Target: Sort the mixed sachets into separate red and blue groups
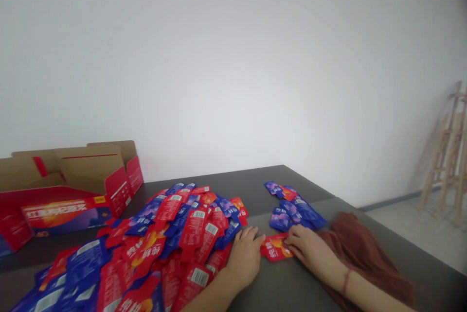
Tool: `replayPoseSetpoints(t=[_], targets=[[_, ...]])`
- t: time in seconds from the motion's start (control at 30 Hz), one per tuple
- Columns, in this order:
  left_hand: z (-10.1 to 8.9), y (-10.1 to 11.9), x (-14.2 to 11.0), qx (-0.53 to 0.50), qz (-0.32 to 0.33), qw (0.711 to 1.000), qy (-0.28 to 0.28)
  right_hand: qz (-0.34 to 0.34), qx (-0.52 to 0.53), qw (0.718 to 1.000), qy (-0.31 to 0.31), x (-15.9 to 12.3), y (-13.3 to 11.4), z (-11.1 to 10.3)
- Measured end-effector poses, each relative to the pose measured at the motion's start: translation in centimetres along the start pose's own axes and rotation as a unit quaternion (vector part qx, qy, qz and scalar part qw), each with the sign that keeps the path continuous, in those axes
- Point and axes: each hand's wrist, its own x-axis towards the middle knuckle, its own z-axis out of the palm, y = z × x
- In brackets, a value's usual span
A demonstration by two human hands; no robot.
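Note:
A red sachet (275,248) with an orange print lies flat on the dark table between my hands. My right hand (306,246) grips its right end, fingers bent over it. At the sachet's left end is my left hand (245,256), palm down beside the pile, its fingers slightly spread and nothing visible in them. Whether its thumb touches the sachet I cannot tell. A big loose pile of red and blue sachets (193,229) spreads to the left. Just beyond my right hand lies a small group of mostly blue sachets (294,212).
An open red cardboard box (67,215) with brown insides stands at the far left. A crumpled brown cloth (365,253) lies under and beside my right forearm. The table (233,178) ends near a white wall. Wooden easels (447,156) lean at the far right.

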Motion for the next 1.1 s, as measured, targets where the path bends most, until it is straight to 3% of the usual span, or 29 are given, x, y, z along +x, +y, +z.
replayPoseSetpoints(t=[0.2, 0.47, 0.7, 1.1], targets=[[-0.1, 0.0, 0.0, 0.01, -0.001, 1.0, -0.004, -0.043, 0.001, 0.999, 0.014, 1.3, -2.8, 0.7], [0.1, 0.0, 0.0, 0.009, 0.004, 1.0, 0.008, 0.005, 0.01, 0.999, 0.043, -0.6, -0.2, -0.2], [0.3, -0.2, 0.1, 0.015, 0.01, 1.0, 0.013, -0.024, 0.013, 1.0, 0.015, 1.0, -1.7, 0.2], [0.3, -0.1, 0.1, 0.009, 0.005, 1.0, 0.022, -0.051, -0.019, 0.998, -0.005, 0.6, 0.2, 0.7]])
